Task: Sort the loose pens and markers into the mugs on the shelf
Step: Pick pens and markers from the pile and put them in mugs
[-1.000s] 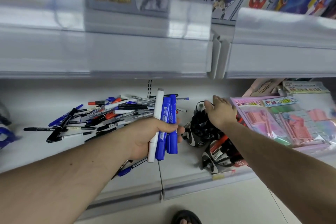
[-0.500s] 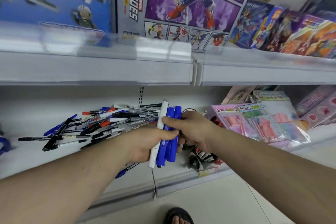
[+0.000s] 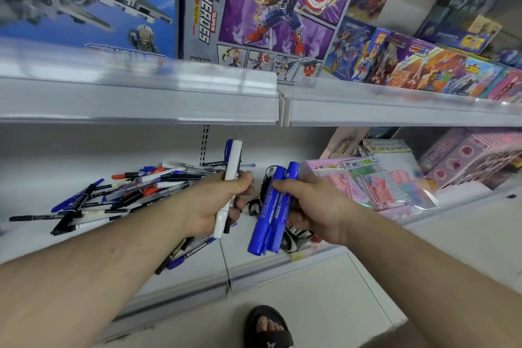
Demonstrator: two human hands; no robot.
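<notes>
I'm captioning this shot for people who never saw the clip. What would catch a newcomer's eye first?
First, the two hands at centre: the right hand grips two fat blue markers, while the left hand holds a white marker with a few thinner pens. Next, the jumbled pile of pens on the lower shelf to the left, and the purple toy box on the shelf above.

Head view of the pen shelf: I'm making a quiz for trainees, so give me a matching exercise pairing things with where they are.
Things:
1. blue markers
2. white marker
3. pile of pens
4. pink packet

Places:
A. loose on the shelf, left
B. in the left hand
C. on the shelf, right
D. in the right hand

Pairs: 1-D, 2-B, 3-A, 4-C
</notes>
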